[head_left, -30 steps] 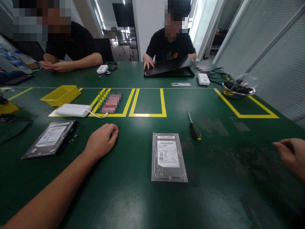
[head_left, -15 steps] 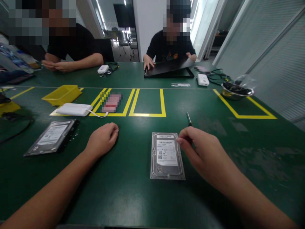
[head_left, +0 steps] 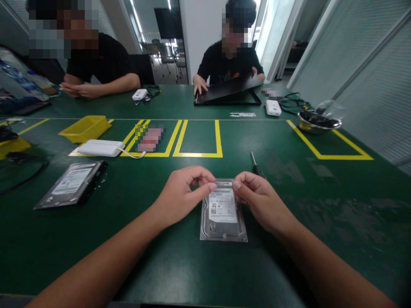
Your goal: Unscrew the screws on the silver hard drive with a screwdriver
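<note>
- Green matting covers the long work table [head_left: 321, 222], marked out with yellow tape boxes, and two other people sit along its far side busy with their own things.
- Dead centre lies a silver metal hard drive with a white label [head_left: 224, 214], flat on the mat, label up.
- The person's left hand [head_left: 183, 194] pinches the drive's far left corner, fingers curled and closed on its edge.
- The right hand [head_left: 258, 201] mirrors it on the far right corner, thumb and fingers closed on the casing.
- Just beyond the right hand pokes the shaft of a black-handled screwdriver [head_left: 254, 162] (its handle mostly hidden by the knuckles).
- To the left sit a second, dark-cased hard drive [head_left: 72, 184], a flat white box with a cable [head_left: 101, 148] and a shallow yellow plastic tray [head_left: 85, 127].
- I'd say an even grip on both edges, fingers off the label, would keep the drive square and steady.
</note>
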### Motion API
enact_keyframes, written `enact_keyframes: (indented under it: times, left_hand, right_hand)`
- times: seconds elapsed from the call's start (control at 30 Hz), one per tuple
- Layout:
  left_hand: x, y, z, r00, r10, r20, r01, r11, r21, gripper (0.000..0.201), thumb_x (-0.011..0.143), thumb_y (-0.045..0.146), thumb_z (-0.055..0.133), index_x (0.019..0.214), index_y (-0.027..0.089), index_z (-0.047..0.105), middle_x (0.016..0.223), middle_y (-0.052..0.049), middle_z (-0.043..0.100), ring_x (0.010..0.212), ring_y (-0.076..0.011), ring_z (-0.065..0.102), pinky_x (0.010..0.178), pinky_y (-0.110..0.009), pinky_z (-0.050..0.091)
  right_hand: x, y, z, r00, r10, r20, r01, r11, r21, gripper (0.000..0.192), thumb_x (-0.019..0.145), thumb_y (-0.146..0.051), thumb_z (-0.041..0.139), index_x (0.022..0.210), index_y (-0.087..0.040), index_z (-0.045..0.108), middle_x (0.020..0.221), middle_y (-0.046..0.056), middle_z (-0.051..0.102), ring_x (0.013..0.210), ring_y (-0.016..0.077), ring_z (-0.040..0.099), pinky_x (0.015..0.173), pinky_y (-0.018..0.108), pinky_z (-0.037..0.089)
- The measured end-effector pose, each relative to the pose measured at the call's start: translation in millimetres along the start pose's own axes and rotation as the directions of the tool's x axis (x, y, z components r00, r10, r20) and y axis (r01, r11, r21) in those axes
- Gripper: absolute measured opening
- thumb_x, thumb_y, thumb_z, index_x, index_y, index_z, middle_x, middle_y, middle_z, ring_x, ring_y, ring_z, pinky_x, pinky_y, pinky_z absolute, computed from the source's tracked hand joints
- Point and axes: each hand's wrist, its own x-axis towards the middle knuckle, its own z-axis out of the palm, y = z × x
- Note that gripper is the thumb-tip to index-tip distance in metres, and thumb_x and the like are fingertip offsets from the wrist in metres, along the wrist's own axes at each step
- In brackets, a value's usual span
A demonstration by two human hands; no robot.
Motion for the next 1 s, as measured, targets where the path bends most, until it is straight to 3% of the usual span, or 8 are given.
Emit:
enact_keyframes:
  times: [0.13,0.43,0.53,0.63,0.73,0.83,0.9,1.0]
  left_hand:
    - [9.1,23.6,20.7,0.977,0.213,-0.027,-0.212,0.977,0.032,0.009,0.083,0.021,0.073,0.093,0.021,0.072,0.083,0.0,0.071,0.075,-0.0145,0.064,0.067,-0.028,0.049]
    - [5.5,16.6,55.9,0.927,0.246,-0.284,-0.283,0.954,-0.098,0.004,0.084,0.018,0.074,0.087,0.02,0.073,0.077,0.001,0.073,0.069,-0.0108,0.066,0.064,-0.024,0.052]
    - [2.2,8.4,57.5,0.869,0.391,-0.303,-0.412,0.911,-0.005,0.004,0.087,0.016,0.071,0.089,0.019,0.071,0.081,0.0,0.074,0.073,-0.0108,0.067,0.068,-0.024,0.053]
    - [-1.5,-1.3,56.3,0.778,0.562,-0.282,-0.532,0.827,0.183,0.009,0.089,0.013,0.067,0.096,0.017,0.068,0.085,-0.002,0.073,0.077,-0.0133,0.067,0.072,-0.027,0.054]
    - [-4.4,-9.5,53.8,0.729,0.637,-0.25,-0.545,0.762,0.351,0.015,0.088,0.01,0.065,0.101,0.016,0.064,0.088,-0.005,0.071,0.08,-0.0166,0.065,0.073,-0.031,0.054]
    - [-5.5,-15.0,51.0,0.784,0.564,-0.261,-0.453,0.806,0.382,0.012,0.089,0.01,0.061,0.099,0.016,0.061,0.088,-0.006,0.068,0.082,-0.0172,0.062,0.075,-0.032,0.052]
    - [-5.6,-18.0,49.7,0.823,0.488,-0.289,-0.382,0.854,0.354,0.008,0.092,0.01,0.056,0.096,0.016,0.058,0.087,-0.005,0.065,0.082,-0.016,0.06,0.075,-0.03,0.051]
    - [-5.6,-22.2,49.1,0.841,0.421,-0.341,-0.317,0.893,0.32,0.007,0.095,0.012,0.049,0.096,0.018,0.054,0.086,-0.004,0.062,0.08,-0.0146,0.059,0.073,-0.028,0.05]
  right_hand:
    - [-1.9,0.0,-2.5,1.0,0.016,0.008,-0.016,0.992,0.122,0.031,0.085,-0.044,0.069,0.077,-0.018,0.054,0.064,-0.005,0.048,0.058,0.0077,0.039,0.055,0.023,0.03]
    - [-5.5,-4.9,-3.5,0.996,0.081,0.048,-0.092,0.945,0.315,0.031,0.078,-0.038,0.077,0.073,-0.019,0.053,0.062,-0.005,0.049,0.056,0.0065,0.04,0.056,0.02,0.032]
    - [-6.0,-2.8,-3.4,0.993,0.091,0.072,-0.11,0.939,0.326,0.031,0.077,-0.038,0.078,0.072,-0.019,0.054,0.062,-0.005,0.05,0.056,0.0064,0.04,0.056,0.021,0.032]
    - [-6.7,-1.7,-2.4,0.992,0.098,0.083,-0.118,0.946,0.302,0.031,0.078,-0.041,0.077,0.072,-0.018,0.056,0.062,-0.004,0.051,0.057,0.0069,0.04,0.055,0.021,0.032]
    - [-7.9,-2.8,-0.8,0.992,0.095,0.08,-0.113,0.957,0.267,0.027,0.08,-0.041,0.075,0.078,-0.017,0.063,0.066,-0.003,0.054,0.058,0.007,0.041,0.055,0.022,0.032]
    - [-8.7,-5.6,-1.1,0.997,0.054,0.061,-0.061,0.99,0.124,0.026,0.083,-0.042,0.071,0.093,-0.019,0.066,0.074,-0.001,0.057,0.062,0.0087,0.048,0.058,0.023,0.038]
    - [-8.6,-7.8,-3.7,0.999,-0.038,0.002,0.038,0.985,-0.168,0.026,0.085,-0.042,0.068,0.099,-0.02,0.065,0.078,0.0,0.059,0.068,0.0122,0.053,0.062,0.027,0.044]
    - [-7.7,-9.7,-11.1,0.975,-0.223,0.018,0.177,0.72,-0.671,0.027,0.083,-0.035,0.07,0.105,-0.021,0.066,0.099,0.006,0.063,0.09,0.0196,0.059,0.081,0.037,0.05]
